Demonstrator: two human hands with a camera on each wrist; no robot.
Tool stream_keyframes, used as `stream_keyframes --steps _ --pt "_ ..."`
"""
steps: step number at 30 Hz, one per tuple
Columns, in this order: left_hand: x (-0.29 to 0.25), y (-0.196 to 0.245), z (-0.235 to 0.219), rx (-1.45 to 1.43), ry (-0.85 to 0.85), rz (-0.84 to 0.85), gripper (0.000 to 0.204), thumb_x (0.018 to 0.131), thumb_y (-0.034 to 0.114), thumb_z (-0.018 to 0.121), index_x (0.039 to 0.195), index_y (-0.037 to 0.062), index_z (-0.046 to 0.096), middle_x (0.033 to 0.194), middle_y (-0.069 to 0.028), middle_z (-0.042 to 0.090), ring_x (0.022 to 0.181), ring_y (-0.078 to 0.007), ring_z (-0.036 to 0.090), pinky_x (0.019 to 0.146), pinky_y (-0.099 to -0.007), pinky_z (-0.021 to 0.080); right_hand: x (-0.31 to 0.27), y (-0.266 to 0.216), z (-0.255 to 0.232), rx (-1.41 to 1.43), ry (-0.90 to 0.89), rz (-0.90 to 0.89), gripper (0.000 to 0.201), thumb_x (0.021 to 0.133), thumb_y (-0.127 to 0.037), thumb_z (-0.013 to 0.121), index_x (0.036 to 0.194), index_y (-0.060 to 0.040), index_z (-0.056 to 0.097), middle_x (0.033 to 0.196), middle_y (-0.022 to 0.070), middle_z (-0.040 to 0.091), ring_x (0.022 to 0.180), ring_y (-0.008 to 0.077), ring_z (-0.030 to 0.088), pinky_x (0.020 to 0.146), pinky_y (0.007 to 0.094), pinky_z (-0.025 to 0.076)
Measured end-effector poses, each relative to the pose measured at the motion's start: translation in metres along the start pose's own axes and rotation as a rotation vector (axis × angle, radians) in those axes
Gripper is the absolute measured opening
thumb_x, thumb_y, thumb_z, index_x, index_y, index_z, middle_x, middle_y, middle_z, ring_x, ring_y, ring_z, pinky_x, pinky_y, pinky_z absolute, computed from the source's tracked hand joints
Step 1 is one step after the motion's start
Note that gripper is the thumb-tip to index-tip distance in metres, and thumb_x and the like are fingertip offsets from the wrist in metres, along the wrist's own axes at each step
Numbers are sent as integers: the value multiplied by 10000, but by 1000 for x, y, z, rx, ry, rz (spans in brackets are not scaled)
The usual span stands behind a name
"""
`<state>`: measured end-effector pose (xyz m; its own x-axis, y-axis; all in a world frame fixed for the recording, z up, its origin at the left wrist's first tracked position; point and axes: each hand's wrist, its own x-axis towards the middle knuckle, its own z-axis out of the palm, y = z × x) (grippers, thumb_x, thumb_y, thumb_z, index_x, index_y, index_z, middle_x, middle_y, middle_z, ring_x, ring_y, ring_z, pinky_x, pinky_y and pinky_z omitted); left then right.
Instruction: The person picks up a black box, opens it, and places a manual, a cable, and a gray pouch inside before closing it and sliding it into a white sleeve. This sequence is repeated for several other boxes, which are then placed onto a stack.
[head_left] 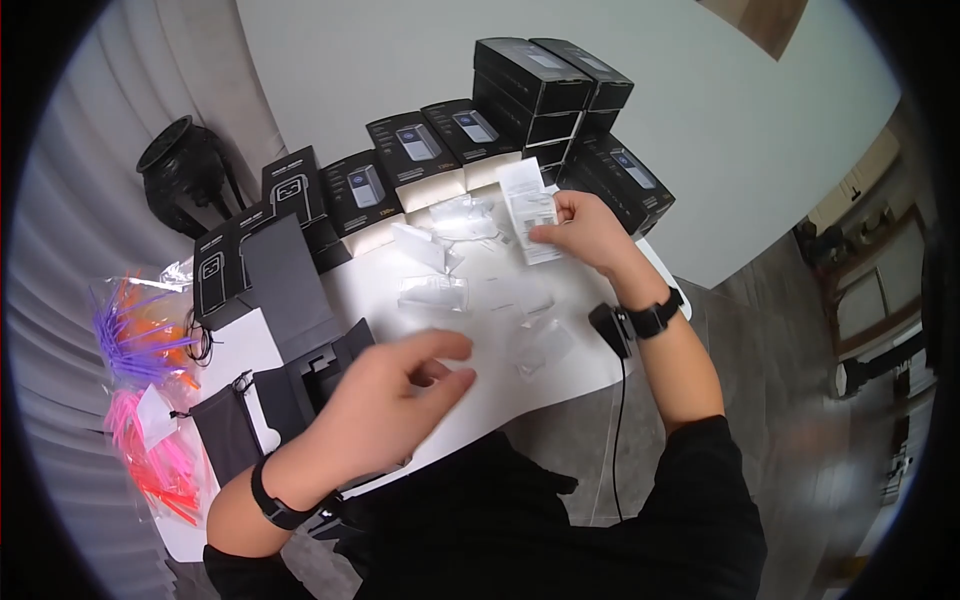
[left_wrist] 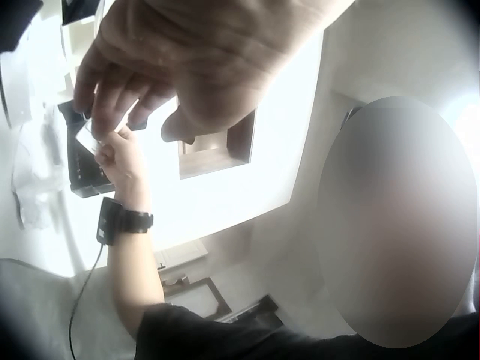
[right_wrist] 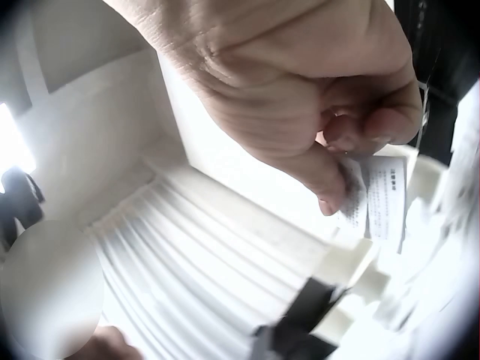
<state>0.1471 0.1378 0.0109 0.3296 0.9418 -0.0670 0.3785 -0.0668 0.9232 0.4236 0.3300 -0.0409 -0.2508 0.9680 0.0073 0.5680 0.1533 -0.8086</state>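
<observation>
Between thumb and fingers, the right hand pinches a folded printed paper above the back of the white table. In the right wrist view the thumb of the right hand lies on the printed paper. The left hand hovers over the table's front part, its fingers loosely bent and nothing between them. Below and behind the paper lie clear plastic packets and crumpled clear wrapping. A dark open box stands beside the left hand, partly hidden by it.
Black printed boxes line the table's back edge, with a taller stack at the back right. On the left are a dark grey box, a dark pouch and bags of purple and pink sticks. A black cable hangs from the right wrist.
</observation>
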Motion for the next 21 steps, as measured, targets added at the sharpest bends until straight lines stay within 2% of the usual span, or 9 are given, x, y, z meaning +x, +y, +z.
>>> stream_keyframes --steps 2,4,5,6,9,12,17,19,21 --pt "-8 5 -11 -111 136 -105 338 957 34 624 1286 -42 596 1148 -97 700 810 -87 634 747 -238 526 -36 -58 13 265 -113 -32 177 821 -102 809 941 -37 697 711 -51 610 595 27 513 515 219 401" --pt "-16 1 -16 -172 285 -30 367 970 18 600 1324 -70 558 1155 -91 697 724 -74 592 694 -222 512 -64 -93 32 371 -240 -53 204 833 -117 806 988 -41 697 728 -45 623 587 18 508 509 205 390" --pt "-21 -2 -13 -271 354 6 326 968 48 624 1277 -53 604 988 -65 676 676 -66 583 655 -216 482 -77 -108 42 411 -313 -59 221 836 -117 804 1013 -40 694 749 -37 638 599 19 516 514 203 395" --pt "-27 -7 -11 -371 423 46 287 965 78 648 1229 -35 650 822 -40 655 628 -58 573 617 -209 451 -86 -118 54 449 -388 -65 240 840 -118 802 1037 -39 692 770 -29 653 611 20 525 520 202 401" --pt "-54 -21 -13 -348 448 101 201 976 60 641 1141 -42 694 859 -48 657 652 -65 594 625 -204 458 -103 -130 93 566 -593 -76 292 874 -94 764 1135 -12 665 892 -3 692 664 37 568 542 200 426" --pt "-78 -45 -8 -425 522 77 156 978 53 638 1067 -45 720 858 -54 648 662 -67 609 624 -205 460 -111 -134 126 601 -691 -62 309 879 -95 759 1152 1 653 905 12 700 685 46 591 560 206 459" --pt "-106 -73 -8 -374 619 -14 125 979 43 630 1034 -33 713 751 -26 633 651 -63 615 614 -204 445 -112 -129 164 515 -811 -18 364 875 -102 767 1189 12 622 942 48 705 705 75 629 596 231 510" --pt "-113 -77 -12 -318 641 -21 130 993 39 607 1012 -55 694 778 -42 651 663 -74 612 639 -214 460 -110 -131 169 474 -836 18 395 859 -100 781 1202 2 614 954 60 700 693 88 634 604 249 521" --pt "-116 -78 -17 -249 674 -5 132 995 32 597 992 -66 685 792 -55 656 666 -85 616 646 -221 468 -114 -153 159 209 -606 -129 447 830 -100 797 1225 -19 603 963 71 693 703 126 648 633 279 531"
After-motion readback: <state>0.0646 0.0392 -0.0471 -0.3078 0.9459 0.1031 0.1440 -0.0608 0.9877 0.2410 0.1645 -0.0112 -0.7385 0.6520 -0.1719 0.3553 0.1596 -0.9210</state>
